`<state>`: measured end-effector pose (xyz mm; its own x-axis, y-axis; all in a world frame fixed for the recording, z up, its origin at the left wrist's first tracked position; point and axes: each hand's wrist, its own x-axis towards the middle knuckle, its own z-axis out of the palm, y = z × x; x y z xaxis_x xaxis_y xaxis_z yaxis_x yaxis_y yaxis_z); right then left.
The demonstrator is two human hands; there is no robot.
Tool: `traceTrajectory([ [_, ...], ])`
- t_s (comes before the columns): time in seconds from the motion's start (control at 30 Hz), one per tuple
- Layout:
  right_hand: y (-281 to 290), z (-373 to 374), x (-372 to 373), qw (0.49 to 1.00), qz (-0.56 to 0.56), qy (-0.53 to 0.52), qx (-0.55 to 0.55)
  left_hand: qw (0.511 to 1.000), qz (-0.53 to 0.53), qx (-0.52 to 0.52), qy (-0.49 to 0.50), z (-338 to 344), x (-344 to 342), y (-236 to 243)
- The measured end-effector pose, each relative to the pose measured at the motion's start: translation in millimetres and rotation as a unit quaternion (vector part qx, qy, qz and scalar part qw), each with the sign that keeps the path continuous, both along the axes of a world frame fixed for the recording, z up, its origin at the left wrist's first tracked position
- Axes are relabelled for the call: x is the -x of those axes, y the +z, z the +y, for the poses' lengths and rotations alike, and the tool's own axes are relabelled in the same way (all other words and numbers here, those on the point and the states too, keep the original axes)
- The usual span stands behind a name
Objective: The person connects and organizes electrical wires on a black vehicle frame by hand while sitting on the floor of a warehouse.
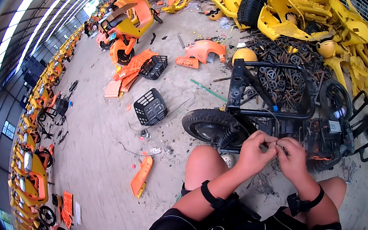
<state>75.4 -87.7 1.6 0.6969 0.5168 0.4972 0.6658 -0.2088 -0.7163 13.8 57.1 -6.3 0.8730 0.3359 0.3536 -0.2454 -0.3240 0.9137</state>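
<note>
Both my hands meet in front of a stripped scooter frame [266, 114] made of black tubing. My left hand [256, 153] is closed, its thumb and fingers pinched together. Close against it, my right hand [292, 155] is closed too, fingers curled around something small and dark. What they grip is mostly hidden by the fingers; thin wires hang just below. Beyond my knees a black wheel [209, 124] lies at the left end of the frame. A grey box-shaped part [334, 126] and tangled wiring sit on the right side of the frame.
Black crates [150, 107] and orange panels [132, 72] lie on the concrete floor ahead. Rusty metal parts [280, 66] are heaped behind the frame, with yellow body panels [291, 10] piled against the wall. An orange scooter [130, 23] stands farther back. Scooters line the left wall.
</note>
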Motion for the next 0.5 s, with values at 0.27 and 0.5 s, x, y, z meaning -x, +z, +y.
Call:
traceTrajectory([
  [0.27, -0.5, -2.9, 1.4, 1.000, -0.018, -0.001, -0.008, 0.999, 0.023, 0.033, -0.037, 1.2, -1.0, -5.2],
  [0.5, 0.9, -6.1, 1.6, 1.000, -0.012, -0.004, -0.020, 0.996, 0.026, 0.059, -0.059, -0.5, -3.1, -3.4],
])
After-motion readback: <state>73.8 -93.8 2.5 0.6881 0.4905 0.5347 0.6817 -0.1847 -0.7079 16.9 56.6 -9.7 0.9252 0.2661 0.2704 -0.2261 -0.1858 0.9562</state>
